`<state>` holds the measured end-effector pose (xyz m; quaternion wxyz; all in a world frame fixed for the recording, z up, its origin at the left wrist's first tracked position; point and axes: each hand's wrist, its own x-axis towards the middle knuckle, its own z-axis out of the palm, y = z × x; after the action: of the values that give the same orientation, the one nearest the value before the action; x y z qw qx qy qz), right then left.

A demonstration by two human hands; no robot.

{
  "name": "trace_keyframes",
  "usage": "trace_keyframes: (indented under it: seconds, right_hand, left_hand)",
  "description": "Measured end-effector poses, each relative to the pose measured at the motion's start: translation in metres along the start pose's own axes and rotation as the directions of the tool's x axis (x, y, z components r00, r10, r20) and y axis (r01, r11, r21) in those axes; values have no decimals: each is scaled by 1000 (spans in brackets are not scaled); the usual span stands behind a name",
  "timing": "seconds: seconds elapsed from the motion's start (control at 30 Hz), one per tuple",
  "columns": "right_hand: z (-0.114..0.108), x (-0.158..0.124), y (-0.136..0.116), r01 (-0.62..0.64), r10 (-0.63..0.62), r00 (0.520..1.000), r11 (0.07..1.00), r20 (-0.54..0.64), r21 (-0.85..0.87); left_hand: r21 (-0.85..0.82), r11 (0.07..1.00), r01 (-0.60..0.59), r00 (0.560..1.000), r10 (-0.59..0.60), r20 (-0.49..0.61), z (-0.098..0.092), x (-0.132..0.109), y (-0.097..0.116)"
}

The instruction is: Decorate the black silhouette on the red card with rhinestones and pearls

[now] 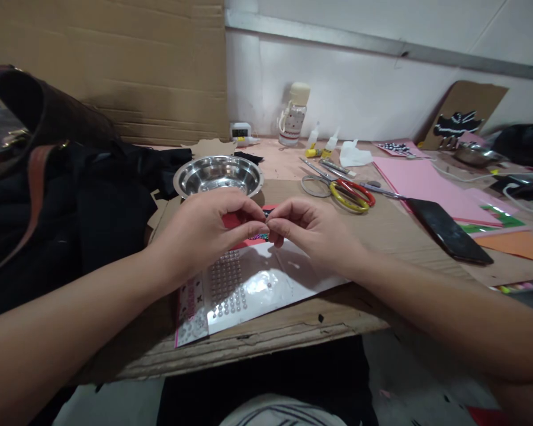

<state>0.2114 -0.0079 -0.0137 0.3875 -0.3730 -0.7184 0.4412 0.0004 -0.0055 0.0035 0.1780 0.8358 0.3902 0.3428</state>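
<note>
My left hand [220, 228] and my right hand [308, 228] meet fingertip to fingertip over the table, both pinched closed. Whatever is between their fingertips is too small and hidden to name. Just beneath them lies a red sheet [236, 222], mostly covered by my hands. A shiny, multicoloured edge [262, 236] and a bit of black show around my fingertips. Nearer to me is a white sheet with rows of stick-on pearls [227, 284], its printed header strip [193, 313] at the left end.
Behind my hands stands a steel bowl [218, 174]. To the right are scissors [349, 195], a dark phone [448, 231] and pink sheets [430, 192]. Glue bottles [330, 144] and a water bottle [294, 118] stand near the wall. Dark cloth [93, 201] lies at left.
</note>
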Motion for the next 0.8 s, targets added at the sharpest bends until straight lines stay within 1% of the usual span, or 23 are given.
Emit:
trace_keyframes:
  seconds: [0.1, 0.23, 0.4, 0.53, 0.67, 0.8]
  right_hand:
    - [1, 0, -1, -6, 6, 1000, 1000, -15, -11]
    - [2, 0, -3, -11, 11, 1000, 999, -3, -41]
    - [3, 0, 2, 22, -23, 1000, 996, -1, -83]
    - [3, 0, 3, 47, -46, 999, 992, 10, -113]
    - [3, 0, 0, 34, -33, 999, 994, 3, -106]
    - [4, 0, -2, 6, -6, 1000, 999, -3, -46]
  left_hand:
    - [62, 997, -54, 998, 55, -17, 1, 0, -1]
    - [134, 986, -99, 993, 106, -49, 2, -1, -4]
    - [245, 955, -168, 976, 196, -97, 5, -3, -6]
    - [306, 932, -196, 967, 235, -98, 6, -3, -4]
    - [352, 911, -216, 955, 273, -120, 6, -4, -4]
    - [398, 878, -266, 930, 343, -136, 8, -4, -5]
